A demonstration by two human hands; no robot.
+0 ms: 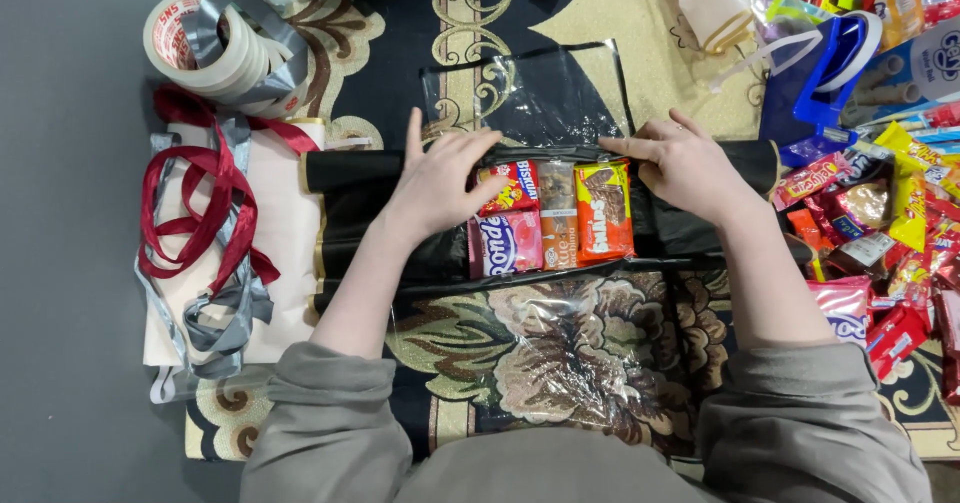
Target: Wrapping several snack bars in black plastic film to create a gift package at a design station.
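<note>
Pressing: left hand [438, 185], fingers flat together, on red snack packet [512, 185]
Right hand [685, 168]: fingers together, touching clear wrap [530, 93] beside orange packet [603, 209]

Both grey-sleeved arms reach forward; left hand [437, 178] lies flat, fingers spread, right hand [688, 166] palm-down, forefinger pointing left.

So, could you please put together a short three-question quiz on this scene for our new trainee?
1. True or false: the left hand rests on the red snack packet.
2. Which lies left of the hands? A) red ribbon B) blue bag C) snack pile
3. What colour is the packet beside the right hand?

Key: 1 true; 2 A; 3 orange.
</note>
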